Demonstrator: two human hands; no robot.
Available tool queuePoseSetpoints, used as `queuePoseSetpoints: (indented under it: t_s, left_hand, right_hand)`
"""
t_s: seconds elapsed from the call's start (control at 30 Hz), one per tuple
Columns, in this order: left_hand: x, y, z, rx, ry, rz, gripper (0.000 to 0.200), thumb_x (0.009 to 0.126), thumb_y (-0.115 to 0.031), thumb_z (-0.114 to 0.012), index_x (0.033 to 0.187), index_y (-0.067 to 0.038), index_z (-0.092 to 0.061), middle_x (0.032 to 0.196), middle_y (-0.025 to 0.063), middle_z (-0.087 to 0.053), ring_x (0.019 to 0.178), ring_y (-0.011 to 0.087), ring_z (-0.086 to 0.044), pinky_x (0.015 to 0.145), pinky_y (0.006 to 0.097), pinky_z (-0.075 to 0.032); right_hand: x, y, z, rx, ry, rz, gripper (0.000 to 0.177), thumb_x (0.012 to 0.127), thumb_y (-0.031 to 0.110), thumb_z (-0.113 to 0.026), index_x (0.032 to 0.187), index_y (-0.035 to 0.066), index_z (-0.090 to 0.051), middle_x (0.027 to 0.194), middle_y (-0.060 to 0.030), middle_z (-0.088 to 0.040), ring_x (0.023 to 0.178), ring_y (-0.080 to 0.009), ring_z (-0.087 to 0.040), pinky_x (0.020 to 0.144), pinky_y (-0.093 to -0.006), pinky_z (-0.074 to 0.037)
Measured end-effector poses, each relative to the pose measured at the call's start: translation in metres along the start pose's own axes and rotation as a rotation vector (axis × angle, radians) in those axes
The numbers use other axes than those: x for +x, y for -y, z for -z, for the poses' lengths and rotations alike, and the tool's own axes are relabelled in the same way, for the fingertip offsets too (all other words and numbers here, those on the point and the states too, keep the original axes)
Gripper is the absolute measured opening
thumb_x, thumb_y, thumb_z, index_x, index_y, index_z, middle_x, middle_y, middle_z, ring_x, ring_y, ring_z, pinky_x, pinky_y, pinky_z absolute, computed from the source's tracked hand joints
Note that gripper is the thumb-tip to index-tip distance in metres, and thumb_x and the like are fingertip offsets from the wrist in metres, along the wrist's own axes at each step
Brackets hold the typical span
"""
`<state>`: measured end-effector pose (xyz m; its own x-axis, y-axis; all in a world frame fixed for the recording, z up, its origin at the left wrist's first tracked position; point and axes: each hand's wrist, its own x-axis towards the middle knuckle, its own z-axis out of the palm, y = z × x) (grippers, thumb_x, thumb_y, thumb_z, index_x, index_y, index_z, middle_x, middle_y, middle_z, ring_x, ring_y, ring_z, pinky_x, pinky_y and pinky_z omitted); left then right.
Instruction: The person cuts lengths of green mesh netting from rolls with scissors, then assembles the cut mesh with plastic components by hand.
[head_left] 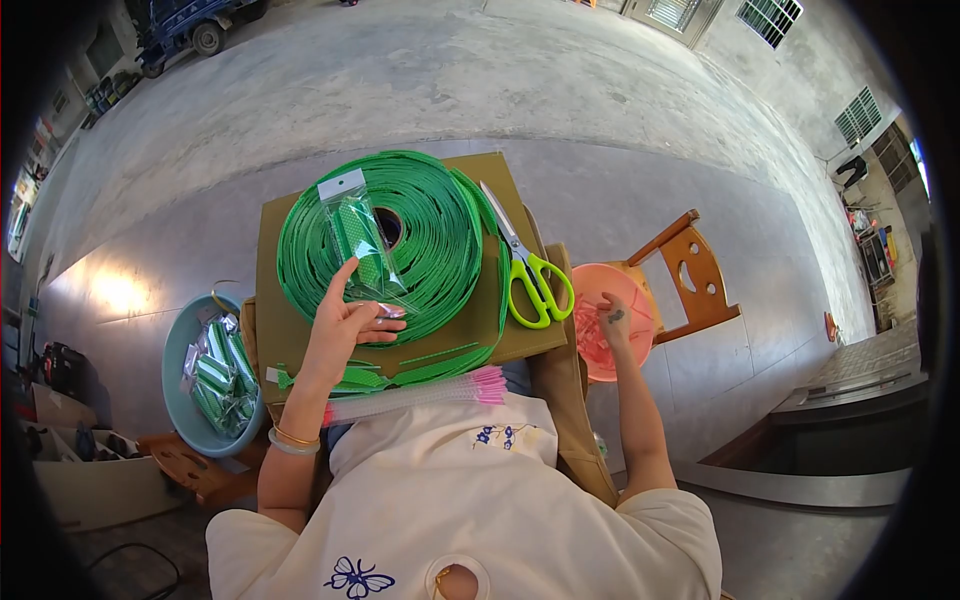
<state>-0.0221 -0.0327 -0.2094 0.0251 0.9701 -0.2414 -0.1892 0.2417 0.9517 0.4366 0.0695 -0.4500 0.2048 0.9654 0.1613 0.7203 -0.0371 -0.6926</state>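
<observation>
Head view, the only one. Clear packet [352, 228] with green strips inside lies on top of the big green roll [440, 270], which sits on the brown surface [285, 342]. Main risk, my read: packet slides off the roll, since the film looks slick and the coiled top uneven, with only light finger contact on it. Scissors [540, 290] lie blades apart beside the roll, near the surface's right edge; a sleeve or forearm could snag them or knock them off. Loose green strip [400, 374] at the near edge might catch an arm. Pink-tipped bundle [430, 396] at the person's lap could slip if the legs shift.

Left hand [352, 322]: half open, index stretched onto the packet, other fingers loosely spread by its lower end. Right hand [614, 316]: down in the pink basin [592, 271], fingers bent among pink pieces [597, 338]; can't tell if it grips any.
</observation>
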Motion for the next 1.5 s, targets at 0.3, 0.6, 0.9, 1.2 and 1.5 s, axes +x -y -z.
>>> queuePoseSetpoints:
  t_s: [0.3,0.6,0.9,1.2,1.5]
  left_hand:
    - [-0.002,-0.004,-0.002,-0.024,-0.005,-0.068,0.064,0.088,-0.004,-0.045,0.141,-0.007,-0.009,0.089,0.0206,-0.063,0.078,0.0277,-0.065,0.065,0.0329,-0.055]
    - [-0.025,-0.027,-0.016,-0.029,0.162,-0.099,0.065,0.088,-0.002,-0.044,0.14,-0.006,-0.005,0.084,0.0185,-0.064,0.076,0.0252,-0.065,0.065,0.0309,-0.055]
    - [-0.022,-0.007,0.0,0.704,-0.28,-0.811,0.036,0.08,0.0,-0.058,0.115,-0.005,-0.055,0.096,0.0115,-0.063,0.059,0.0113,-0.059,0.053,0.0248,-0.05]
    - [-0.001,0.018,-0.011,0.846,-0.236,-1.207,0.022,0.065,0.005,-0.071,0.085,-0.003,-0.065,0.091,0.0102,-0.067,0.069,0.0185,-0.065,0.058,0.0249,-0.053]
    - [-0.006,0.032,-0.008,0.624,-0.184,-0.998,0.017,0.069,0.001,-0.071,0.082,-0.002,-0.06,0.094,0.0084,-0.067,0.068,0.0135,-0.064,0.06,0.0235,-0.052]
  right_hand:
    - [0.007,0.136,0.035,0.484,-0.444,-0.052,0.016,0.083,0.014,-0.06,0.088,-0.002,-0.06,0.069,-0.0033,-0.059,0.062,-0.0075,-0.054,0.055,-0.0212,-0.042]
    - [-0.062,0.357,0.011,0.523,0.436,0.831,0.041,0.073,-0.009,-0.059,0.112,0.007,-0.057,0.117,-0.0111,-0.056,0.081,-0.0203,-0.064,0.072,-0.0285,-0.052]
    - [-0.07,0.355,-0.005,0.609,0.276,0.824,0.022,0.076,-0.007,-0.06,0.097,-0.001,-0.064,0.103,-0.0131,-0.063,0.089,-0.0198,-0.064,0.076,-0.0255,-0.053]
    - [-0.081,0.349,-0.007,0.648,0.271,0.841,0.029,0.069,-0.01,-0.066,0.095,-0.002,-0.059,0.108,-0.0174,-0.06,0.087,-0.0208,-0.064,0.072,-0.0274,-0.054]
    - [-0.083,0.336,-0.011,0.993,0.535,0.471,0.009,0.077,-0.001,-0.064,0.084,-0.001,-0.059,0.111,-0.018,-0.059,0.085,-0.0148,-0.062,0.074,-0.027,-0.052]
